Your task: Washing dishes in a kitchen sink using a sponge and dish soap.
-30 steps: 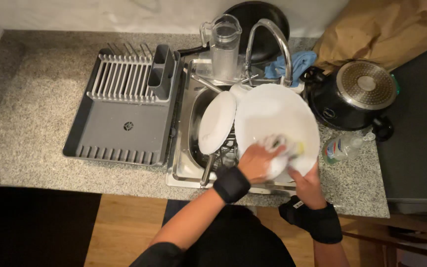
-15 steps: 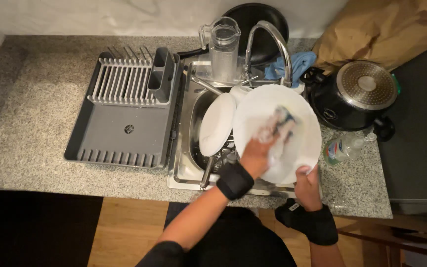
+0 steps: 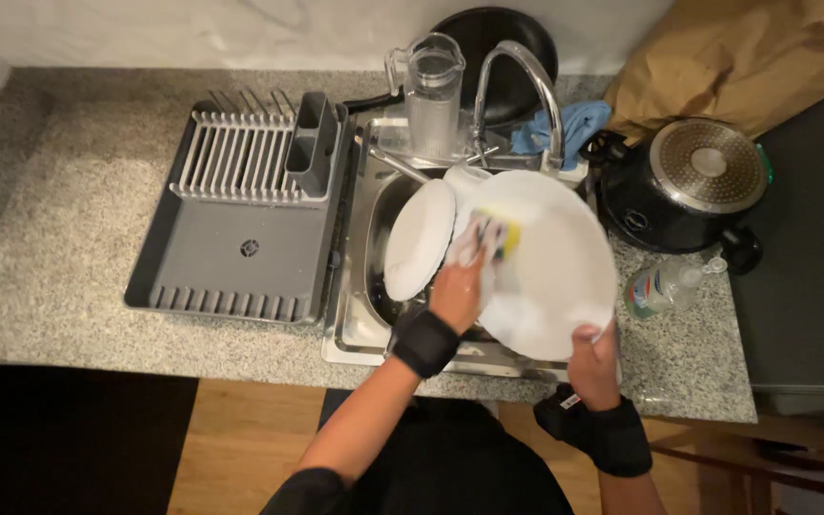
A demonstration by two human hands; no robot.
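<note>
We see a speckled grey granite counter (image 3: 59,248) running the width of the view, well off to the left of the hands and reaching on to their right. Beyond it rises a pale wall (image 3: 240,29), which turns a corner at the far left. A steel sink (image 3: 364,324) is let into the counter. Below the counter's near edge we find a warm wooden floor (image 3: 240,448), with a black mat (image 3: 59,439) lying on it to the lower left. To the far right stands a dark grey surface (image 3: 813,257). The light is soft and even.
</note>
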